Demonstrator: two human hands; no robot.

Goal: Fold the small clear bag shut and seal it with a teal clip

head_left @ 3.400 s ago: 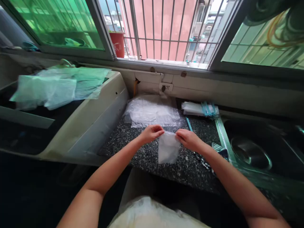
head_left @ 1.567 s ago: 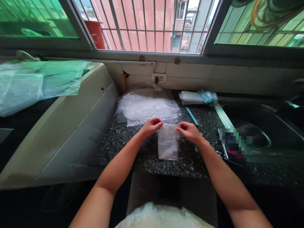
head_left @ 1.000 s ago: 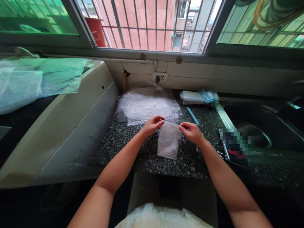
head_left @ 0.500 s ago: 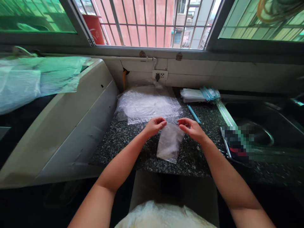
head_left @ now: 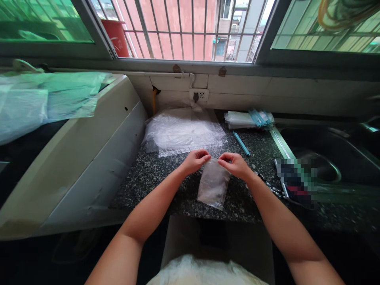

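Note:
A small clear plastic bag (head_left: 214,185) hangs toward me over the speckled dark countertop (head_left: 178,194). My left hand (head_left: 197,160) pinches its top edge at the left corner. On the right side, my right hand (head_left: 233,163) is closed on the same top edge, thumb against fingers. Just beyond my hands lies a spread of larger clear plastic bags (head_left: 185,128). A thin blue strip (head_left: 241,143) rests on the counter beyond my right hand. Behind it sits a stack of clear bags with blue ends (head_left: 251,119).
A sink (head_left: 320,162) is set into the counter on the right, with a partly blurred-out phone-like item (head_left: 292,180) by its edge. To the left stands a pale appliance (head_left: 97,158) with plastic sheeting (head_left: 68,95) on top. A wall socket (head_left: 199,95) is below the barred window.
My right hand has moved left and closed on the bag's top edge, where its fingers were apart before. Both hands are now nearer each other.

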